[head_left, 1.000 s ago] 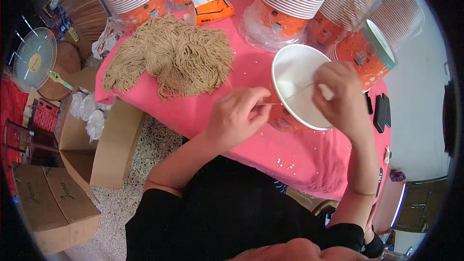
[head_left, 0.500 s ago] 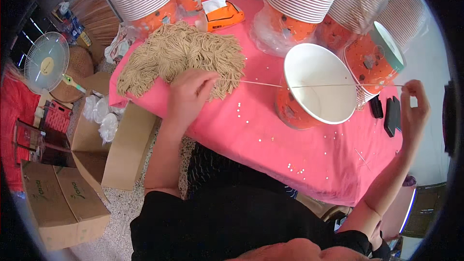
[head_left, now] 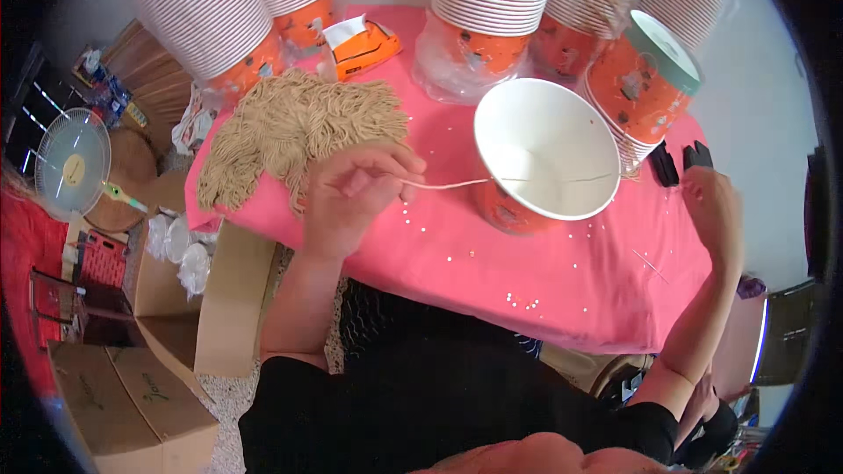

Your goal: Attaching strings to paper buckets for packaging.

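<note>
Here, the left hand is pinching one end of a tan cord, which is running left to right, level, across the white-lined orange paper bucket toward the right hand, whose grip is unclear, over the pink tablecloth.

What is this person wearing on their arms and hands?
Both forearms are bare, with no gloves on the left hand or the right hand. Black short sleeves end near the elbows. No rings or watch can be made out on the left; the right wrist is too blurred to tell.
</note>
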